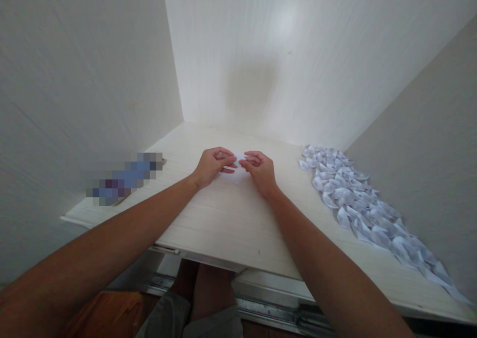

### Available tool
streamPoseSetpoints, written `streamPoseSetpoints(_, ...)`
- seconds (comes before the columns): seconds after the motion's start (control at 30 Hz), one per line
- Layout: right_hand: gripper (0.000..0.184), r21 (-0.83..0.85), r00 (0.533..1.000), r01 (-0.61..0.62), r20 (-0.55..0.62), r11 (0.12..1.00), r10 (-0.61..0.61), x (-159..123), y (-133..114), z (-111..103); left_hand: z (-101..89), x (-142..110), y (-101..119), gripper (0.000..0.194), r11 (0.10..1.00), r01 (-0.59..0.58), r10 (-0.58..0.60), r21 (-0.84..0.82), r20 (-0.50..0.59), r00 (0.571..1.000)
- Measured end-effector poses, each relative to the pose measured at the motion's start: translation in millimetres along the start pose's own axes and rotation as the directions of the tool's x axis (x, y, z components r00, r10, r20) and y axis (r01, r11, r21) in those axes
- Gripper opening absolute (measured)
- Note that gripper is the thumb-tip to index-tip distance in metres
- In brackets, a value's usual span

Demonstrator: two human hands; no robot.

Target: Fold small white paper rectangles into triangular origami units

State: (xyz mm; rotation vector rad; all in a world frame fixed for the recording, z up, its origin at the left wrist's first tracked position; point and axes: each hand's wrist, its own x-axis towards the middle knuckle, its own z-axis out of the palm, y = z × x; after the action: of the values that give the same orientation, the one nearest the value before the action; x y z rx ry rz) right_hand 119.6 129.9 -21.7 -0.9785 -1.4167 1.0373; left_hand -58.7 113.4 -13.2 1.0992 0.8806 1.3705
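While both hands are loosely curled at the white paper (234, 176) in the middle of the frame, above or on the tabletop (223, 213), the left hand (214, 165) at its left side and the right hand (262, 169) at its upper right, I cannot tell whether either pinches it. It should be light, thin and easily creased, best held lightly by its edges. White folded pieces (346, 196) lie heaped at right.

3 pale walls (93, 54) bound cream desktop (223, 223); glare (292, 20) on back wall (223, 10); metal rail (266, 315) below, perhaps drawer runner.
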Motion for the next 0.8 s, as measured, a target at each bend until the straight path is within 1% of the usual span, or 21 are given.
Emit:
streamPoseSetpoints(0.17, 0.04, -0.019, 1.0, 0.002, 0.001, 1.0, -0.002, 0.3, 1.5, 0.2, -0.5, 0.4, 0.4, 0.057, 1.0, 0.008, -0.008, -0.01, -0.008, 1.0)
streamPoseSetpoints(0.33, 0.033, -0.002, 1.0, 0.0, -0.015, 1.0, 0.0, 0.2, 0.7, 0.4, -0.5, 1.7, -1.4, 0.06, 1.0, -0.002, 0.002, 0.011, -0.011, 1.0)
streamPoseSetpoints(0.63, 0.03, 0.02, 1.0, -0.022, -0.011, 1.0, 0.023, -1.1, -3.9, 0.3, 0.9, 2.2, -2.5, 0.058, 1.0, -0.019, 0.019, 0.02, 0.027, 0.999)
streamPoseSetpoints(0.8, 0.033, -0.01, 1.0, 0.005, 0.016, 1.0, -0.005, -2.5, -5.9, 1.6, -1.9, 4.3, -5.3, 0.058, 0.999, -0.032, 0.031, 0.032, 0.029, 0.999)
